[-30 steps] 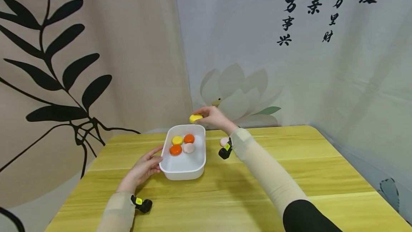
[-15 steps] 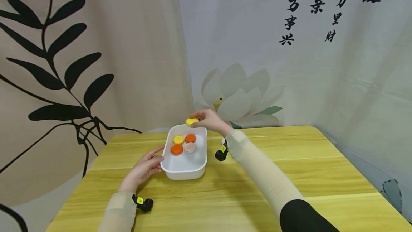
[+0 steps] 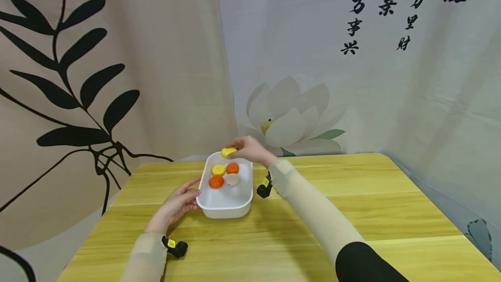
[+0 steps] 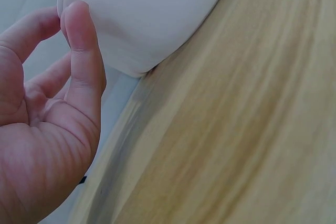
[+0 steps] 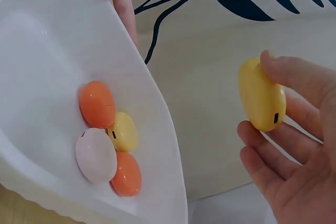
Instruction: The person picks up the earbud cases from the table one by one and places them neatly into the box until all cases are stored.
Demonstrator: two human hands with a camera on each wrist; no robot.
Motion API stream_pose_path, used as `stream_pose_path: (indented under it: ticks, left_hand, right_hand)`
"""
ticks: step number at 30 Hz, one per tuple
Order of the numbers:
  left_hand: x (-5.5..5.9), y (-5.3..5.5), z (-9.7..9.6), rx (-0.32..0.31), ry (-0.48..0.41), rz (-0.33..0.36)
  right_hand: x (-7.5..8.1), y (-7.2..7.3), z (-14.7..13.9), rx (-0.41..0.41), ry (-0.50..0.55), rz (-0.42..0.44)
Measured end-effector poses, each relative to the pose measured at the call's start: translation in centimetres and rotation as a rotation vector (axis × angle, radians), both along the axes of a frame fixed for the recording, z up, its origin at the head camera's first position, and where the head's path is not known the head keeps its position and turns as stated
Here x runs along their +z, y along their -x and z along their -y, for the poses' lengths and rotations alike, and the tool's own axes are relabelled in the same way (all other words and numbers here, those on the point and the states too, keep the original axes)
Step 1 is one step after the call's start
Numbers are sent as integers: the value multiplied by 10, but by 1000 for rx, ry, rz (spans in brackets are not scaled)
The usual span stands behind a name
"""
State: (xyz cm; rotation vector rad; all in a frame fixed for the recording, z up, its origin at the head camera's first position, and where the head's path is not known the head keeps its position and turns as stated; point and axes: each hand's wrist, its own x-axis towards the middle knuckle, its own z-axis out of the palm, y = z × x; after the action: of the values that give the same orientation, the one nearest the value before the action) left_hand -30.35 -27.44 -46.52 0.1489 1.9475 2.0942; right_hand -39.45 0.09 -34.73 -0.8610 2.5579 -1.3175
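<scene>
A white plastic tub [image 3: 225,203] stands on the table. Inside it lie two orange pebble-shaped pieces, with one orange piece [image 3: 216,181] nearest the front, a yellow piece [image 3: 218,170] and a pale pink piece [image 5: 96,155]. My left hand [image 3: 175,208] holds the tub's left side, its thumb by the rim. Another smooth yellow piece [image 5: 261,95], with a small dark slot in its end, is pinched between the thumb and fingers of my right hand [image 3: 252,148]. That hand is above the tub's far end; in the right wrist view the piece is outside the rim.
The wooden table [image 3: 352,195] extends right and in front of the tub. Behind its far edge hangs a curtain [image 3: 176,77] printed with leaves, a lotus and writing. A black camera [image 3: 265,187] sits on the right wrist.
My right hand has moved left and slightly down with the yellow piece, toward the tub. A pale piece on the table is now hidden by the right arm. My left hand stays at the tub.
</scene>
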Motion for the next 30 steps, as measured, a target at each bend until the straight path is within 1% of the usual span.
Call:
stream_pose_path:
  ticks: [8, 15, 22, 27, 30]
  left_hand:
    - [0, -1, 1, 6, 9, 2]
    - [0, 0, 2, 4, 5, 5]
    - [0, 1, 3, -2, -4, -2]
    - [-1, 1, 4, -6, -3, -2]
    - [-2, 1, 3, 0, 5, -4]
  right_hand:
    - [-7, 1, 13, -2, -2, 42]
    - [-15, 2, 21, -2, -20, 44]
    - [-25, 7, 29, -2, -35, 79]
    - [-32, 10, 33, 14, -39, 107]
    - [-34, 10, 34, 26, -41, 107]
